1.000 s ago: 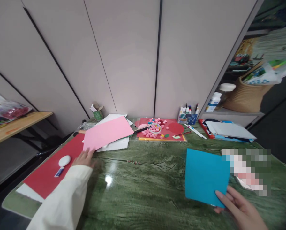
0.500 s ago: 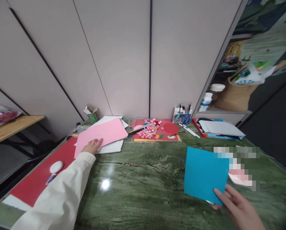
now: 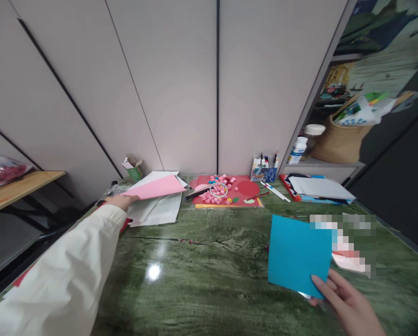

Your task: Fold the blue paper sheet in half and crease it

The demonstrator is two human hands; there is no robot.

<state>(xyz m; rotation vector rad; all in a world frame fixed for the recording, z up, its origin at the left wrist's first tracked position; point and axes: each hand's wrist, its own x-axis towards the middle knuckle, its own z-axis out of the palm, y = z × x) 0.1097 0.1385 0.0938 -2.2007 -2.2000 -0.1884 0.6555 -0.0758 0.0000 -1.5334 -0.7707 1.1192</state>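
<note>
At the left back of the table my left hand [image 3: 122, 201] grips the near left edge of a pink sheet of paper [image 3: 160, 185], its fingers partly hidden. That edge is raised, and white sheets [image 3: 158, 208] lie beneath. My right hand [image 3: 347, 298] pinches the lower right corner of a blue square of paper [image 3: 298, 256], thumb on top, holding it over the right part of the table. Something pale and shiny peeks out under the blue paper's lower edge; I cannot make out what it is.
A red sheet [image 3: 249, 189] bears pink paper pieces [image 3: 212, 198] and a tape ring [image 3: 219, 189]. Behind stand a marker box [image 3: 265, 169] and a green carton [image 3: 134, 169]. Two white markers [image 3: 275, 191] and stacked papers [image 3: 321, 187] lie to the right. A woven basket [image 3: 342, 142] is shelved.
My left hand has moved left and back from the top of the pink sheet to its edge, lifting that edge and uncovering more white paper. My right hand keeps the blue paper almost still.
</note>
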